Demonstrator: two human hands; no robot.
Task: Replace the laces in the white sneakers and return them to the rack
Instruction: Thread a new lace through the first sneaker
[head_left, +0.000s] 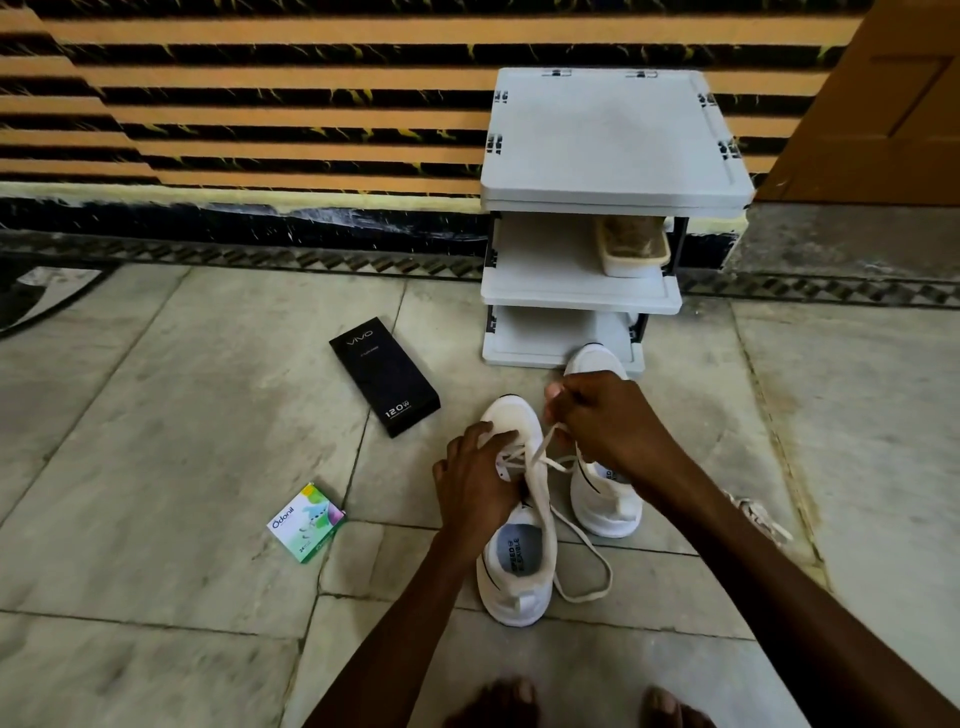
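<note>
1. Our near sneaker (519, 571) stood on the floor in front of the rack (608, 140). The second sneaker (605, 499) stood just beside it to the right and a little farther off.
2. Our left hand (475, 486) curled over the near sneaker's forefoot and held it steady. Our right hand (608, 421) pinched the lace (544, 493) and lifted it above the eyelets.
3. We judged the lacing of this sneaker only begun, as a long loop trailed on the floor to its right.
4. The next move called for feeding the pinched end through the next eyelet and drawing it snug.

Right hand (608, 415) covers middle of far sneaker (605, 504) — end of lace (543, 493) in its grip unseen. Left hand (478, 483) hides part of near sneaker (519, 597) lacing. Toes (506, 701) cropped at bottom edge. Tray (631, 267) contents on rack (597, 140) blurred — unidentifiable.
</note>
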